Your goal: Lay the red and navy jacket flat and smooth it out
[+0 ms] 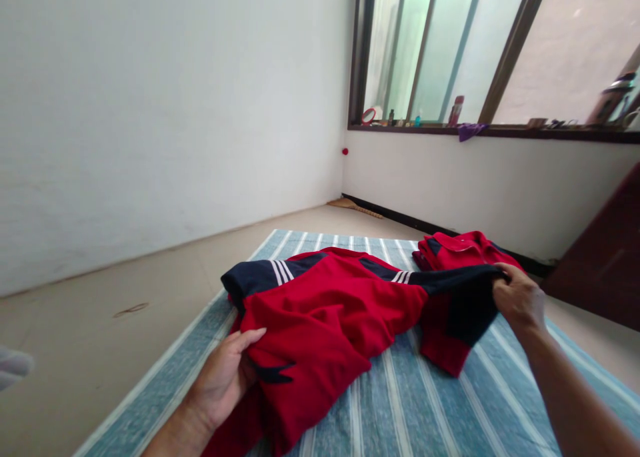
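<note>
A red and navy jacket (330, 310) with white stripes on its shoulders lies spread and rumpled on a blue striped sheet (395, 397). At its near left side, my left hand (225, 377) is closed on the edge, thumb on top and the other fingers hidden beneath the cloth. My right hand (520, 300) pinches the navy sleeve on the right and holds it up off the sheet. From there the sleeve hangs down in a fold, its red part lowest. Red folded clothes (465, 249) lie just behind my right hand.
Beyond the sheet's left edge is a pale floor (165, 297) with a thin loop (131, 309) on it. A broom (353, 206) lies by the far corner. Bottles and small items stand on the window sill (425, 129). A dark red panel (600, 257) leans at the right.
</note>
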Demonstrator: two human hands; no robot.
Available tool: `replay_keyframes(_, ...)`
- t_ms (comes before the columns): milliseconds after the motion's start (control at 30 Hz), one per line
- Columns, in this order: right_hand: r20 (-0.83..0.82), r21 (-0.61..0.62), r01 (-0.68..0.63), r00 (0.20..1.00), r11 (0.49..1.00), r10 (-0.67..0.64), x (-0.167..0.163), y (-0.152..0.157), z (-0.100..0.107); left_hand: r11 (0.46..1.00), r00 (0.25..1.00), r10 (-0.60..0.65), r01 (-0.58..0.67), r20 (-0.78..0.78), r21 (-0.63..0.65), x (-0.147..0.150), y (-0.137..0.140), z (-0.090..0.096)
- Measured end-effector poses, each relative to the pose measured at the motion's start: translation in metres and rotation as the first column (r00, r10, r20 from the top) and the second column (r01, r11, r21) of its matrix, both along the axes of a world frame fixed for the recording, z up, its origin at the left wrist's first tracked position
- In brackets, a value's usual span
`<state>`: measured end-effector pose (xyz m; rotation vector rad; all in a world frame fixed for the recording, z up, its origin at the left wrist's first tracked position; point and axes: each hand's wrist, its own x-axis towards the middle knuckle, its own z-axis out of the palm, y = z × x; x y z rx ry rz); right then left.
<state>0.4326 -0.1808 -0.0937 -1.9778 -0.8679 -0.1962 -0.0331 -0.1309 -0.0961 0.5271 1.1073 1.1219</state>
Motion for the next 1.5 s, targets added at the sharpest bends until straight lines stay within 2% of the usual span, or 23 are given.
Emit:
replay_keyframes(67,0.231,-0.128,0.094,0.971,0.987,-0.062,-0.003,-0.01,-0.008,1.0,0.999,-0.004,0.004,0.033,-0.017,0.001,-0.003,-0.006)
replay_keyframes(100,0.286,-0.175,0.107,0.957,0.979,-0.054,-0.008,-0.015,-0.015,1.0,0.999,-0.009,0.01,0.045,-0.023,0.002,-0.004,-0.008)
replay_keyframes(167,0.297,-0.244,0.055,0.955,0.968,0.021,-0.024,-0.023,-0.035,0.999,0.998,-0.023,0.024,0.059,-0.028,0.002,-0.006,-0.012)
replay_keyframes(267,0.197,-0.38,-0.078,0.967,0.922,0.163,-0.056,-0.032,-0.064,0.999,0.998,-0.038,0.039,0.057,-0.026,0.002,-0.011,-0.013)
replay_keyframes(367,0.27,-0.367,-0.041,0.951,0.929,0.149,-0.086,-0.038,-0.078,0.998,0.998,-0.059,0.059,0.031,-0.008,0.001,-0.016,-0.011)
replay_keyframes(467,0.311,-0.285,-0.042,0.941,0.958,0.134,-0.11,-0.044,-0.079,0.996,0.996,-0.092,0.092,-0.004,0.017,0.002,-0.022,-0.008)
replay_keyframes(533,0.206,-0.281,-0.18,0.948,0.943,0.243,-0.121,-0.045,-0.079,0.993,0.993,-0.117,0.118,-0.016,0.02,0.003,-0.026,-0.006)
replay_keyframes(600,-0.106,-0.314,-0.384,0.923,0.868,0.37,-0.129,-0.041,-0.081,0.992,0.991,-0.128,0.129,-0.022,0.016,0.004,-0.029,-0.004)
replay_keyframes(633,-0.313,-0.299,-0.469,0.871,0.831,0.379,-0.131,-0.038,-0.083,0.992,0.992,-0.126,0.126,-0.024,0.013,0.004,-0.031,-0.004)
replay_keyframes(667,-0.51,-0.249,-0.524,0.786,0.815,0.349,-0.132,-0.033,-0.086,0.992,0.992,-0.124,0.124,-0.025,0.009,0.005,-0.031,-0.003)
replay_keyframes(733,-0.791,-0.06,-0.499,0.552,0.864,0.264,-0.132,-0.022,-0.092,0.993,0.993,-0.118,0.118,-0.021,0.003,0.006,-0.032,-0.002)
replay_keyframes(767,-0.857,0.038,-0.438,0.447,0.898,0.255,-0.131,-0.016,-0.095,0.993,0.993,-0.116,0.116,-0.015,0.003,0.006,-0.032,-0.002)
replay_keyframes(833,-0.901,0.186,-0.323,0.321,0.928,0.292,-0.129,-0.004,-0.098,0.994,0.994,-0.111,0.111,0.004,0.002,0.007,-0.032,-0.003)
replay_keyframes(867,-0.901,0.23,-0.292,0.296,0.928,0.316,-0.128,0.002,-0.099,0.994,0.994,-0.105,0.105,0.017,0.001,0.007,-0.031,-0.003)
replay_keyframes(967,-0.874,0.307,-0.274,0.298,0.912,0.384,-0.129,0.013,-0.095,0.997,0.995,-0.075,0.076,0.063,-0.013,0.008,-0.029,-0.004)
replay_keyframes(1033,-0.826,0.411,-0.28,0.289,0.868,0.484,-0.133,0.015,-0.089,0.998,0.993,-0.055,0.058,0.104,-0.025,0.009,-0.029,-0.003)
replay_keyframes(1067,-0.783,0.485,-0.298,0.271,0.822,0.56,-0.136,0.015,-0.086,0.998,0.991,-0.044,0.048,0.126,-0.033,0.009,-0.028,-0.003)
replay_keyframes(1167,-0.628,0.663,-0.395,0.168,0.636,0.76,-0.149,0.013,-0.08,0.998,0.982,-0.016,0.028,0.186,-0.062,0.012,-0.028,-0.003)
replay_keyframes(1200,-0.599,0.683,-0.424,0.142,0.595,0.788,-0.153,0.012,-0.08,0.997,0.98,-0.01,0.024,0.2,-0.068,0.013,-0.028,-0.002)
replay_keyframes(1233,-0.591,0.682,-0.446,0.132,0.58,0.796,-0.156,0.013,-0.08,0.997,0.977,-0.005,0.021,0.211,-0.071,0.015,-0.028,-0.002)
replay_keyframes(1367,-0.592,0.631,-0.482,0.207,0.608,0.779,-0.158,0.018,-0.082,0.999,0.975,0.02,-0.008,0.223,-0.054,0.017,-0.024,0.007)
replay_keyframes(1433,-0.582,0.636,-0.462,0.24,0.618,0.777,-0.151,0.02,-0.074,0.999,0.975,0.042,-0.039,0.217,-0.019,0.013,-0.019,0.016)
replay_keyframes(1500,-0.586,0.678,-0.38,0.237,0.629,0.775,-0.139,0.017,-0.059,0.998,0.975,0.05,-0.054,0.214,0.012,0.005,-0.013,0.027)
